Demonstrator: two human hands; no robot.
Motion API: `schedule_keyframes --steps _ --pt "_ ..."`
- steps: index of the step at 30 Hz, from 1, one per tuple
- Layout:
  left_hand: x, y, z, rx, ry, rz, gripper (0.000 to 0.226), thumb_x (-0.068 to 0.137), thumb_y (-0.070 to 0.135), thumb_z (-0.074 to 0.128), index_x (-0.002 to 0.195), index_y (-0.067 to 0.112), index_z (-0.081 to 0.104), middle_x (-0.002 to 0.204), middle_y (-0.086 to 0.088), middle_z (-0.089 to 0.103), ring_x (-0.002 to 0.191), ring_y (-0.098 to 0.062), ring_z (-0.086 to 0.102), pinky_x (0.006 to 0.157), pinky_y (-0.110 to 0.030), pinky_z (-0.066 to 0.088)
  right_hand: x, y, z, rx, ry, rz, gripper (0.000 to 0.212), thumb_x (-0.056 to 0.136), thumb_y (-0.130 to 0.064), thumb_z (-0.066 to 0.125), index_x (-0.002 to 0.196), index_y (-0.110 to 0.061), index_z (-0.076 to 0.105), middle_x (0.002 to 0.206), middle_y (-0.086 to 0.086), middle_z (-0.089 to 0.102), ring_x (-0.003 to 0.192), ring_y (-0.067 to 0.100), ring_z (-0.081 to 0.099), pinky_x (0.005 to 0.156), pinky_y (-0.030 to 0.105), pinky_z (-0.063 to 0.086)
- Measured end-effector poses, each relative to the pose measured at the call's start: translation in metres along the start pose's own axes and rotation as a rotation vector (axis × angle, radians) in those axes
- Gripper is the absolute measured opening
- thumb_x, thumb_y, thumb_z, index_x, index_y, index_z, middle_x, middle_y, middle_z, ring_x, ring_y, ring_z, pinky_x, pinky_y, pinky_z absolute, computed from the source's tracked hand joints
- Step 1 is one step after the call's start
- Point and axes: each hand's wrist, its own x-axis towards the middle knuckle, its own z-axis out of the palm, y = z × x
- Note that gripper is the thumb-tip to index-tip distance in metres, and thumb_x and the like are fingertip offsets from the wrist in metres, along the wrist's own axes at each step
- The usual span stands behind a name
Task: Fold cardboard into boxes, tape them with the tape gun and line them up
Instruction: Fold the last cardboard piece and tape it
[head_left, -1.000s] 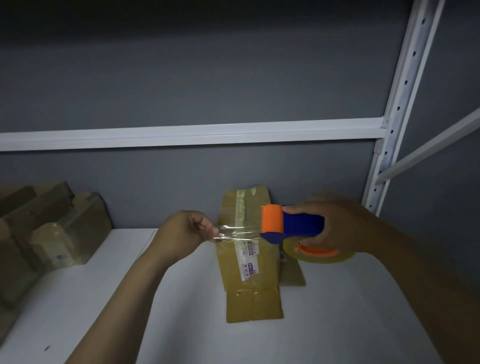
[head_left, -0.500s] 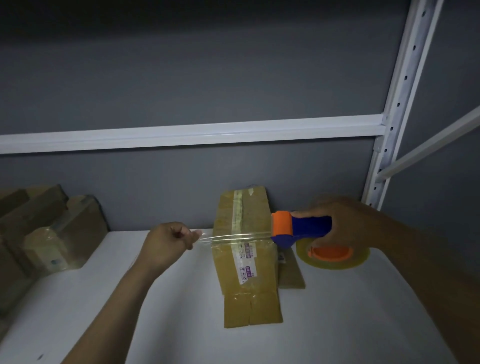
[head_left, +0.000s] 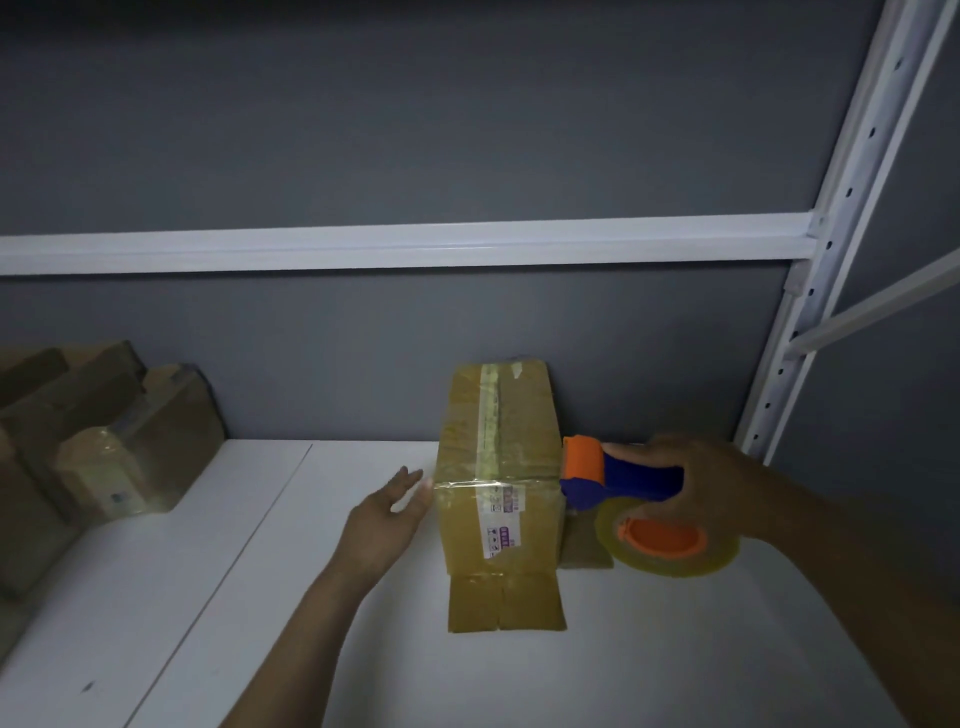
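Tape: now lying across cardboard box.
Left hand: straight-fingered, smoothing its end.
Right hand: gripping tape gun; should be keeping tension.

Stacked boxes partly beyond left edge

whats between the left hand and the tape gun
The cardboard box, a clear tape strip across its top, sits between left hand and tape gun, per the head view.

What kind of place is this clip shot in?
Likely a storeroom or packing area: white metal shelving, a taped cardboard box on it, more boxes at left, a tape gun in the right hand.
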Motion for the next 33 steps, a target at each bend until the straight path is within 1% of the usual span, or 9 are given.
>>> schedule_keyframes --steps 4,6,9,12,16,19,23,29,33 --pt "-0.016 -0.007 0.008 -0.062 -0.144 0.019 0.031 0.093 0.063 0.041 0.098 0.052 0.07 0.111 0.024 0.067 0.116 -0.012 0.059 0.099 -0.031 0.044 -0.007 -0.007 0.006 0.067 0.028 0.06 0.075 0.073 -0.041 0.081 0.133 -0.053 0.038 0.111 -0.017 0.052 0.104 0.002 0.054 0.079 0.011 0.044" --pt "-0.016 -0.015 0.011 -0.02 -0.16 0.079 0.022 0.094 0.06 0.042 0.107 0.065 0.059 0.115 0.028 0.063 0.119 -0.009 0.056 0.096 -0.023 0.042 -0.009 -0.016 0.006 0.07 0.048 0.06 0.076 0.071 -0.04 0.082 0.13 -0.055 0.035 0.113 -0.012 0.055 0.103 0.003 0.054 0.085 0.019 0.048" --pt "-0.021 -0.011 0.013 -0.121 0.02 0.104 0.062 0.095 0.037 0.053 0.15 0.036 0.023 0.153 0.016 0.028 0.14 -0.009 0.03 0.11 -0.028 0.029 -0.005 -0.023 0.011 0.084 0.067 0.046 0.078 0.071 -0.037 0.083 0.13 -0.053 0.035 0.116 -0.007 0.057 0.105 0.007 0.056 0.089 0.025 0.049" --pt "-0.028 -0.001 0.018 -0.316 0.016 0.193 0.087 0.082 0.044 0.062 0.149 0.043 0.007 0.141 0.037 0.025 0.125 0.012 0.036 0.099 -0.016 0.038 0.0 -0.033 0.017 0.092 0.064 0.036 0.079 0.072 -0.034 0.083 0.134 -0.048 0.036 0.109 -0.011 0.057 0.097 -0.004 0.054 0.08 0.008 0.043" --pt "-0.025 -0.014 0.025 -0.291 -0.113 0.075 0.058 0.077 0.058 0.062 0.13 0.046 0.042 0.12 0.027 0.058 0.116 -0.007 0.058 0.081 -0.014 0.049 0.002 -0.038 0.02 0.088 0.091 0.004 0.083 0.072 -0.031 0.083 0.135 -0.045 0.03 0.109 -0.005 0.057 0.093 -0.005 0.052 0.075 0.003 0.039" --pt "-0.022 -0.013 0.018 -0.148 -0.102 0.117 0.071 0.074 0.066 0.061 0.136 0.043 0.035 0.132 0.026 0.05 0.129 -0.01 0.049 0.09 -0.018 0.047 0.001 -0.038 0.023 0.07 0.107 0.004 0.083 0.072 -0.035 0.082 0.136 -0.045 0.031 0.113 -0.004 0.058 0.097 0.004 0.054 0.077 0.009 0.042" --pt "-0.013 0.008 0.012 0.437 0.271 0.505 0.089 0.086 0.07 0.047 0.154 0.03 0.006 0.156 0.018 -0.004 0.146 -0.006 -0.008 0.118 -0.028 -0.003 0.005 -0.049 0.024 -0.039 0.066 -0.006 0.083 0.078 -0.041 0.076 0.146 -0.036 0.03 0.109 -0.014 0.047 0.099 0.001 0.046 0.07 0.007 0.036" --pt "0.002 0.015 0.022 0.8 0.314 0.789 0.046 0.094 0.041 0.046 0.137 0.026 0.053 0.14 0.006 0.053 0.125 -0.021 0.055 0.105 -0.037 0.03 0.005 -0.056 0.017 -0.15 0.038 -0.034 0.085 0.078 -0.047 0.073 0.147 -0.038 0.024 0.122 -0.01 0.047 0.105 0.001 0.04 0.069 0.004 0.031" --pt "0.008 0.017 0.015 0.681 0.234 0.717 0.043 0.095 0.038 0.05 0.137 0.03 0.053 0.139 0.009 0.053 0.13 -0.019 0.05 0.105 -0.032 0.031 -0.004 -0.056 0.002 -0.251 0.021 -0.051 0.083 0.08 -0.05 0.069 0.148 -0.037 0.023 0.119 -0.008 0.047 0.105 0.002 0.042 0.068 0.001 0.028"
